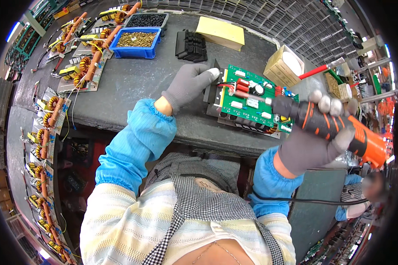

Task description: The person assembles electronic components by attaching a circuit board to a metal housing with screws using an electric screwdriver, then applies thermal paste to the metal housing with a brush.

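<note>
Green circuit board [252, 110] sits at 2 o'clock from view centre, above the tabletop [124, 84]. My left hand [191, 84] grips the black plate [212, 88] at the board's 9 o'clock edge; my right hand [311, 148] holds the orange-black power screwdriver [318, 121], bit directed toward 9 o'clock.

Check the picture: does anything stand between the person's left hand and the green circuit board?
Yes: a black plate stands at the left end of the green circuit board, between it and the left hand, which touches the plate.
</note>
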`<state>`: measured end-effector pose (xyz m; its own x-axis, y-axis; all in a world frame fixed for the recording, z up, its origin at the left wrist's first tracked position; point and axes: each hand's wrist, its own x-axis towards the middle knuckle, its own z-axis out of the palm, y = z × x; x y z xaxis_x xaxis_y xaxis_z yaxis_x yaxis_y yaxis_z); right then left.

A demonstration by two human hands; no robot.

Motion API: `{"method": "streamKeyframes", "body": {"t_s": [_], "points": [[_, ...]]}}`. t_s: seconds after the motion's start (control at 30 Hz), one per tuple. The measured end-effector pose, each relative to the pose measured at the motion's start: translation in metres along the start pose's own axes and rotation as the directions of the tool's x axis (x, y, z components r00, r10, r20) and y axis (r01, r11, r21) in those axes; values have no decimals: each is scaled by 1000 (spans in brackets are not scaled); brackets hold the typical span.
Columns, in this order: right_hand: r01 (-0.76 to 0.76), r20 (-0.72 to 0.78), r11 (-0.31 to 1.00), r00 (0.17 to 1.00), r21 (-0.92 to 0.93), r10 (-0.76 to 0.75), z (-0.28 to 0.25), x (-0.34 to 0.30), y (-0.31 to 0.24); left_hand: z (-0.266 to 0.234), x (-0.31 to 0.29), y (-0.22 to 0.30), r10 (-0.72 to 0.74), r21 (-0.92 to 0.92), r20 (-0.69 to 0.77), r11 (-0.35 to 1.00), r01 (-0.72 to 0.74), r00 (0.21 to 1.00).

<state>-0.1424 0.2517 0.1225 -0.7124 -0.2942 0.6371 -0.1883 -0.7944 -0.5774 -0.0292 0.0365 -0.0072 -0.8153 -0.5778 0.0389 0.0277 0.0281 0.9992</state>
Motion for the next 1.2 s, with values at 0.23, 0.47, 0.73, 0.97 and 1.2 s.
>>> {"method": "streamKeyframes", "body": {"t_s": [0.23, 0.47, 0.73, 0.97, 1.2], "points": [[35, 33, 986, 999, -164, -31, 20, 24, 56, 2, 1, 4, -5, 57, 12, 998, 4, 1000], [14, 39, 995, 999, -98, -10, 25, 26, 71, 1, 0, 13, 10, 82, 37, 997, -13, 999], [-15, 246, 936, 963, -353, 108, 38, 41, 65, 1, 3, 5, -10, 63, 20, 998, 9, 1000], [-139, 338, 905, 896, -401, 287, 61, 74, 97, 4, -2, 4, -37, -136, -25, 990, 34, 999], [-211, 388, 894, 844, -395, 371, 57, 80, 102, 4, -5, 3, -90, -85, 22, 992, 91, 996]]}}
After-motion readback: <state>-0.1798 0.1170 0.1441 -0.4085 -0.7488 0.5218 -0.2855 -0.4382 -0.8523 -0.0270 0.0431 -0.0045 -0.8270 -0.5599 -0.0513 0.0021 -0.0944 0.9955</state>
